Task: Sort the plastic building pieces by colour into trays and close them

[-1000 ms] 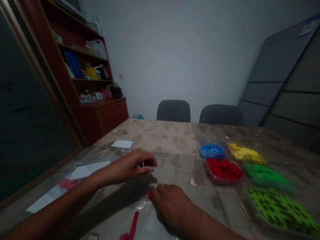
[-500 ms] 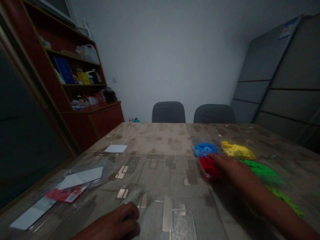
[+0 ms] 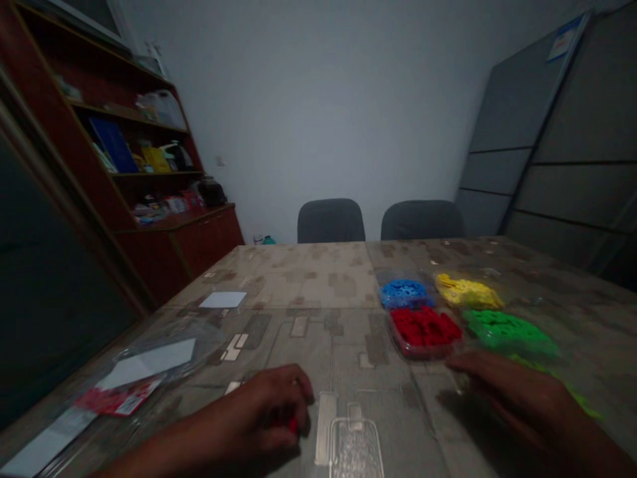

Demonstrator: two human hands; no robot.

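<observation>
My left hand (image 3: 271, 408) rests low on the patterned table (image 3: 323, 285), its fingers curled around a small red piece (image 3: 293, 425) that only just shows. My right hand (image 3: 502, 392) hovers above the table at the right, just in front of the red pieces tray (image 3: 424, 328); it is blurred and its fingertips are hard to read. Behind that tray lie a pile of blue pieces (image 3: 404, 292), yellow pieces (image 3: 468, 292) and green pieces (image 3: 507, 330).
A clear plastic bag with white and red paper (image 3: 134, 372) lies at the left, a white card (image 3: 223, 300) beyond it. Two grey chairs (image 3: 331, 220) stand at the far edge. A red-brown shelf unit (image 3: 149, 179) fills the left wall; grey panels (image 3: 557, 153) stand at the right.
My right hand has drawn back from the red tray towards me. My left hand has moved forward and up into view. The view has shifted slightly right.
</observation>
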